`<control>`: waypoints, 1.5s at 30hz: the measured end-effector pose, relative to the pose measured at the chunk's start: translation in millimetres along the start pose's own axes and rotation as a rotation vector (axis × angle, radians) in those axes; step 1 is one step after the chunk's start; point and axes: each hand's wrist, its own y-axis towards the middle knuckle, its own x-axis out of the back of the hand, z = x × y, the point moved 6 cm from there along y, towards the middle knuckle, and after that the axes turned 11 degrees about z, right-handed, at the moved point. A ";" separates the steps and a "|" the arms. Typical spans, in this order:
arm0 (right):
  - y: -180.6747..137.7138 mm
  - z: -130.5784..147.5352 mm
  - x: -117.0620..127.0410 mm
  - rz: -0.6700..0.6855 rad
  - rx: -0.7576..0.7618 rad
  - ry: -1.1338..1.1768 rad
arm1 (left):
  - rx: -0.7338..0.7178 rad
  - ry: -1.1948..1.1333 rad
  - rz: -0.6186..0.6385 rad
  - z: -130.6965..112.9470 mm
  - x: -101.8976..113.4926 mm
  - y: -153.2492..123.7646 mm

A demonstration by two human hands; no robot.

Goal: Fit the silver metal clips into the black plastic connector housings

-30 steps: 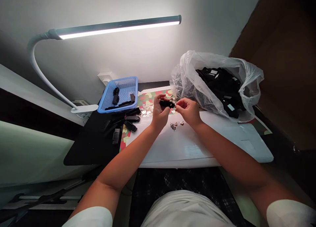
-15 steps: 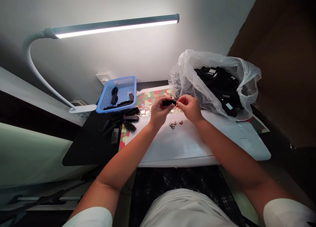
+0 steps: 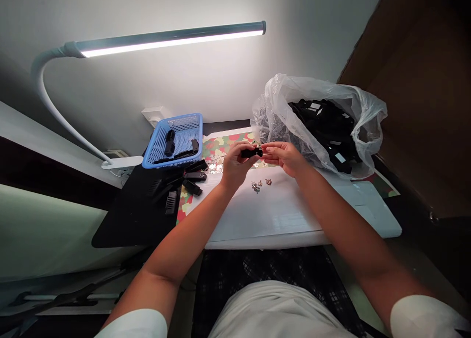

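My left hand point(image 3: 235, 165) grips a short black plastic connector housing point(image 3: 251, 153) between fingers and thumb, above the camouflage-patterned mat point(image 3: 230, 143). A tiny metal piece shows at the housing's right end. My right hand point(image 3: 285, 159) is close beside that end, its fingertips almost at the housing. Whether those fingertips pinch something is too small to tell. A few small metal terminals point(image 3: 259, 184) lie on the white board point(image 3: 272, 215) just below my hands.
A heap of metal terminals point(image 3: 217, 167) lies on the mat left of my hands. A blue mesh basket point(image 3: 172, 116) holds black housings, and more lie beside it point(image 3: 195, 177) on a black panel point(image 3: 136, 215). A clear plastic bag point(image 3: 279, 102) of black parts stands at right.
My right hand has drawn slightly rightward and its fingers have flattened out. The housing stays in my left hand. The view has drifted a little.
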 end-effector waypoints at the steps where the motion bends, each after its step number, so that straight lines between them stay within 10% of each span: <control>1: -0.2 0.5 0.0 0.018 -0.009 -0.010 | -0.025 0.054 0.028 -0.9 -0.9 -0.2; 16: -1.9 6.6 -8.2 -0.073 0.023 -0.810 | -0.095 0.437 0.252 2.6 -15.7 -7.4; 23: -0.1 6.3 -14.7 -0.047 0.204 -0.551 | -0.329 0.326 0.405 0.8 -10.4 -2.1; 28: -1.9 9.1 -17.7 -0.016 0.317 -0.357 | -0.162 0.180 0.073 7.1 23.7 11.8; 45: -18.8 30.7 -27.6 0.096 0.495 -0.590 | 0.166 0.241 0.432 12.0 1.4 9.7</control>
